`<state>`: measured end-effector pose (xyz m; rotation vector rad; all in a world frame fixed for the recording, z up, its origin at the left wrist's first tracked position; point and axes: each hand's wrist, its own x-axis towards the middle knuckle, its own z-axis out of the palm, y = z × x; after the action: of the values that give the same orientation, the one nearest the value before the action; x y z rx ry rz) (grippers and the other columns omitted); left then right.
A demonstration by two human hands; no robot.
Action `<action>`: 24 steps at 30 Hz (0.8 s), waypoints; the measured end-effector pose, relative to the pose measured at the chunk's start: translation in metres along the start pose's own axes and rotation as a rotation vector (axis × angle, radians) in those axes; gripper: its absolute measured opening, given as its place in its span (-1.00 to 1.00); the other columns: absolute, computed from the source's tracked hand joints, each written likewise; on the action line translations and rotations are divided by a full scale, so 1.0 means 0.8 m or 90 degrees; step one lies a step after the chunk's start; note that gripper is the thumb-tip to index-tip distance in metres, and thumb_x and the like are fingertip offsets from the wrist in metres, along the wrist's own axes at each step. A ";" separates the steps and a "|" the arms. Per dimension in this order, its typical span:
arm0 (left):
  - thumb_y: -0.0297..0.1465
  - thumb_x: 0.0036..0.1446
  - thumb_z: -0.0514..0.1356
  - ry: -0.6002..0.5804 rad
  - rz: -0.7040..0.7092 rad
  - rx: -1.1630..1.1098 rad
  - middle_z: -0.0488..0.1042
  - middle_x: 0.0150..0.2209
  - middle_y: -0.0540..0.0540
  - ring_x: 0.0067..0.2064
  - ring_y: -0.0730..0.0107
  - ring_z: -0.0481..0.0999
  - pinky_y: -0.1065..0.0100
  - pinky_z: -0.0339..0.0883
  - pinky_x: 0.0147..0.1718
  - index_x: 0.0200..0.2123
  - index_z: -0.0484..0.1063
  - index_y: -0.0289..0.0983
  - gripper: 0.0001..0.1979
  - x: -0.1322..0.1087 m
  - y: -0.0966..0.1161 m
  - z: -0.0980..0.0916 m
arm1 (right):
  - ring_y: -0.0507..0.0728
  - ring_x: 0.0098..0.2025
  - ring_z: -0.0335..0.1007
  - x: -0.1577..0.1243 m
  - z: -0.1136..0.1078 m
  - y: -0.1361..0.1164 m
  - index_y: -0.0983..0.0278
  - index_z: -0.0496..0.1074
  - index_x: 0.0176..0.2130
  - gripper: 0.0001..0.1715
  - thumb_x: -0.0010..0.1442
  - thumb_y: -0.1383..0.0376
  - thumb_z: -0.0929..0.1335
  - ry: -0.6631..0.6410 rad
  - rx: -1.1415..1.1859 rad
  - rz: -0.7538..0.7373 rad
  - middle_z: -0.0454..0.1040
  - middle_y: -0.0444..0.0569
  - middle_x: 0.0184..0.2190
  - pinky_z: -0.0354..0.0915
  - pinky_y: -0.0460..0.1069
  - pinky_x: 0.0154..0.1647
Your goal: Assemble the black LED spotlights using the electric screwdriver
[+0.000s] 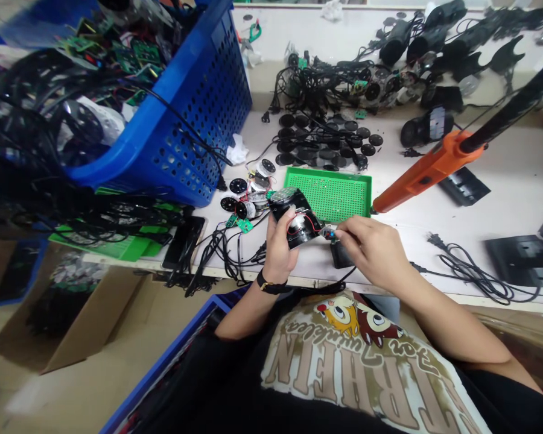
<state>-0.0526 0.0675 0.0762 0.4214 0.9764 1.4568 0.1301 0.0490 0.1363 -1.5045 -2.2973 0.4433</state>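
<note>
My left hand (280,244), with a black strap at the wrist, is closed around a black plastic housing (305,229). A clear round part shows at the housing's far end, and red wires cross it. My right hand (366,244) pinches a small circuit board (329,234) with a blue part on it, close to the housing's right edge. Below that board a dark box-shaped piece (341,254) rests near the table edge, partly hidden by my right hand. Just beyond both hands lies a green perforated tray (337,196) holding many tiny pieces.
A blue basket (199,102) heaped with cables and circuit boards stands at the left. An orange electric screwdriver (425,172) slants in from the right. Black discs (326,141), round motor-like parts (248,193), a phone (184,243) and a coiled cable (475,271) lie on the table.
</note>
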 end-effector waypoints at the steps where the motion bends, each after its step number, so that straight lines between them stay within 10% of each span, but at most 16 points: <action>1: -0.20 0.06 0.45 0.010 0.019 -0.001 0.60 -0.28 -0.01 0.01 0.22 0.62 0.24 0.46 0.04 -0.29 0.51 -0.18 -0.74 0.000 0.000 0.000 | 0.14 -0.34 0.42 -0.001 -0.003 0.000 0.26 0.49 -0.25 -0.70 0.46 0.23 0.25 -0.015 -0.004 0.013 0.57 -0.01 -0.34 0.07 0.02 -0.35; 6: -0.23 0.05 0.46 -0.015 0.012 0.018 0.61 -0.18 0.02 -0.17 0.29 0.62 0.27 0.50 -0.13 -0.14 0.54 -0.11 -0.69 -0.007 -0.001 0.010 | 0.11 -0.31 0.40 0.005 -0.014 -0.006 0.25 0.50 -0.24 -0.73 0.46 0.26 0.26 -0.137 0.043 -0.086 0.56 -0.04 -0.33 0.08 -0.01 -0.33; 18: -0.32 0.06 0.43 -0.058 -0.035 0.021 0.58 -0.27 0.05 -0.27 0.45 0.55 0.40 0.41 -0.24 -0.07 0.52 -0.20 -0.65 -0.023 -0.006 0.019 | 0.15 -0.29 0.35 0.009 0.011 -0.014 0.27 0.56 -0.21 -0.67 0.44 0.37 0.23 -0.025 -0.127 -0.229 0.58 0.00 -0.33 0.11 0.04 -0.34; 24: -0.28 0.01 0.45 -0.105 -0.069 -0.032 0.59 -0.23 0.00 -0.23 0.34 0.58 0.30 0.44 -0.18 -0.03 0.51 -0.18 -0.57 -0.021 -0.007 0.011 | 0.15 -0.28 0.41 0.008 0.012 -0.013 0.26 0.56 -0.27 -0.77 0.38 0.34 0.31 -0.082 -0.104 -0.139 0.63 0.00 -0.28 0.07 0.04 -0.36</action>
<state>-0.0398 0.0541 0.0820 0.4383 0.8172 1.3239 0.1150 0.0501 0.1336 -1.3074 -2.6201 0.3070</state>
